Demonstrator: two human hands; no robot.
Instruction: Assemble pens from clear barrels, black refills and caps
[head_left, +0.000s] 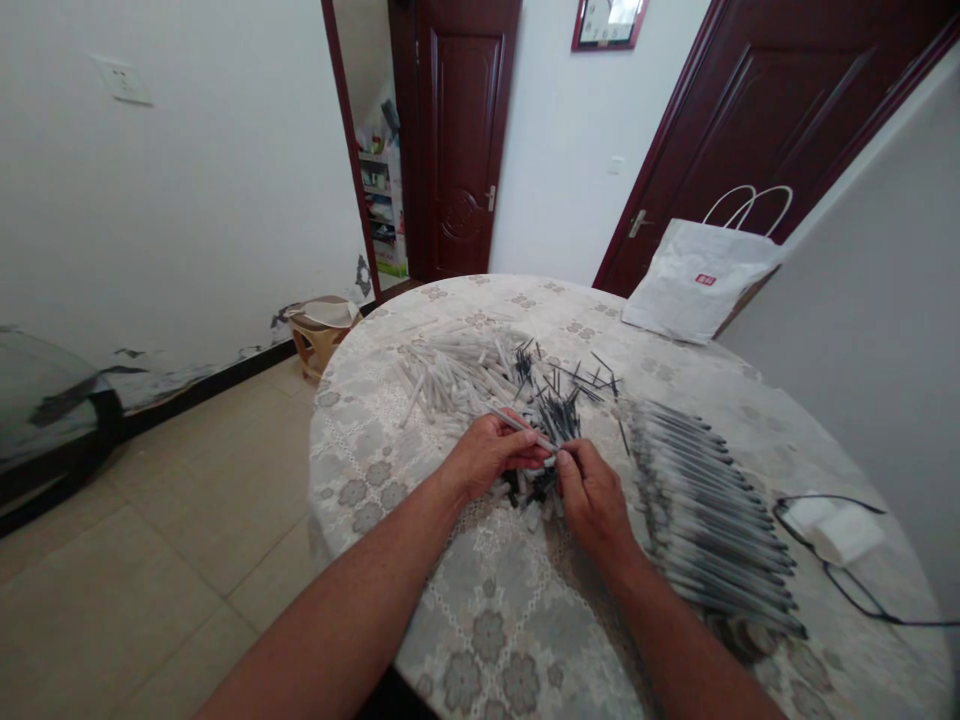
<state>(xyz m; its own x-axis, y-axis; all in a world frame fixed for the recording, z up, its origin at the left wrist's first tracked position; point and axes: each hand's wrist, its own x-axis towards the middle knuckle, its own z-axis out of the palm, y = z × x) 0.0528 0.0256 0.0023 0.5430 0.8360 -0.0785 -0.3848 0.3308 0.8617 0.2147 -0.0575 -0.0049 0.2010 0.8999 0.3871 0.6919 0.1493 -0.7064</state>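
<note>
A pale pen barrel (513, 421) slants between my two hands above the table. My left hand (484, 455) is closed on it, thumb and fingers pinching its middle. My right hand (596, 495) is closed at the barrel's near end; any small part between its fingertips is too hidden to make out. Just beyond the hands lie a heap of white pen barrels (450, 370) and a bunch of dark refills (559, 412). Small white and black pieces (534, 488) lie beneath the hands. To the right, pens with dark ends (705, 500) rest side by side in a stack.
The round table has a patterned cloth (487, 640). A white paper bag (694, 280) stands at its back right. Glasses (862, 590) and folded white tissue (844, 530) lie at the right edge. A stool (319, 335) stands on the floor at left.
</note>
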